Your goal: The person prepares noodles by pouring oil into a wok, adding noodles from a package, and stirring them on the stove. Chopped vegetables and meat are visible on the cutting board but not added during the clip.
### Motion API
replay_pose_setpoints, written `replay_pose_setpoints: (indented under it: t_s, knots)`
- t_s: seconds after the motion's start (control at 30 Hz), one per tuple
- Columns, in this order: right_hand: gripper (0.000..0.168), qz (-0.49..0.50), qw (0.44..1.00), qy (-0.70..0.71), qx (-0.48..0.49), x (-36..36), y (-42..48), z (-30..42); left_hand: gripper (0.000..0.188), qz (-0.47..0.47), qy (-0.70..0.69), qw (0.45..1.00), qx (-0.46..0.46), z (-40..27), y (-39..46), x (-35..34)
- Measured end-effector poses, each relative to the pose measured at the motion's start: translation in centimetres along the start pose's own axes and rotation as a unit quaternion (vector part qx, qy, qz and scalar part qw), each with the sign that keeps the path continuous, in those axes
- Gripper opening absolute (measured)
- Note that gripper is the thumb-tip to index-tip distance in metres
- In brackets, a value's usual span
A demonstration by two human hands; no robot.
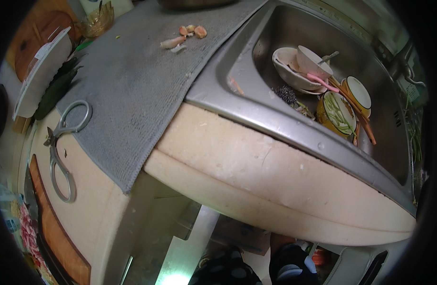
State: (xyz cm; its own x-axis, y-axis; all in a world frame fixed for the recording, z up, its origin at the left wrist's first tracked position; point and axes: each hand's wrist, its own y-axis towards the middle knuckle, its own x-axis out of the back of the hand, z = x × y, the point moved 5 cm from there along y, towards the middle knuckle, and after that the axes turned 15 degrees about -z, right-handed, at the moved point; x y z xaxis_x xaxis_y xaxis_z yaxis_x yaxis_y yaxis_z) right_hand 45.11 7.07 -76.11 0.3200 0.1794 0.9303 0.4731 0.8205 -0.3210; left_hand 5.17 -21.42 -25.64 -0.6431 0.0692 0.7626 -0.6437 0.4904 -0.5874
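Neither my left hand nor my right hand is in view. Before me a grey cloth mat point(129, 89) covers part of the counter, with garlic cloves point(200, 32) and a pale root-like piece point(173, 42) on it. Kitchen scissors point(63, 142) lie spread at the left, one loop over the mat. Dark green cucumbers point(58, 91) rest beside a white plastic tray point(43, 71). In the steel sink point(332, 32) are white bowls point(289, 73), yellow enamel mugs point(334, 114), a pink-handled utensil point(321, 82), chopsticks point(361, 117) and a dark scrubber point(285, 94).
At the lower left a knife point(31, 192) lies next to a wooden board point(56, 228). A round wooden board point(49, 39) and a glass bowl point(97, 23) stand at the upper left. The faucet point(405, 67) is at the far right, and the counter's rounded edge point(257, 206) crosses below the sink.
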Motion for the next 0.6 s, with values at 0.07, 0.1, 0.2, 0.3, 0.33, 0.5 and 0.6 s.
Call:
replay_pose_setpoints:
  t_s: [0.07, 0.1, 0.2, 0.3, 0.33, 0.5, 0.6]
  knots:
    - [0.015, 0.005, 1.0, 0.01, -0.007, 0.0, -0.2, 0.3, 0.071, 0.026, -0.054, 0.998, 0.037, -0.3, 0.4, 0.0]
    - [0.015, 0.006, 1.0, 0.017, -0.011, 0.0, -0.5, 0.4, 0.071, 0.038, -0.082, 0.995, 0.053, -0.3, 0.6, 0.0]
    - [0.015, 0.008, 0.999, 0.036, -0.023, 0.4, -1.1, 0.3, 0.074, 0.024, -0.026, 0.999, -0.006, -1.2, 0.9, 0.5]
    - [0.015, 0.006, 0.997, 0.062, -0.043, 1.1, -1.8, 0.2, 0.075, -0.028, -0.082, 0.992, -0.096, -1.1, 0.9, 0.8]
    - [0.015, 0.01, 0.997, 0.068, -0.041, 1.0, -2.2, 0.1, 0.075, -0.009, -0.109, 0.993, -0.039, -0.9, 0.7, 0.5]
    - [0.016, 0.022, 0.992, 0.104, -0.063, 1.4, -3.2, 0.3, 0.072, 0.042, -0.156, 0.987, 0.011, -2.2, 0.9, 0.4]
    - [0.016, 0.028, 0.987, 0.13, -0.087, 2.1, -3.9, 0.2, 0.071, 0.037, -0.113, 0.992, -0.035, -1.6, 1.4, 0.6]
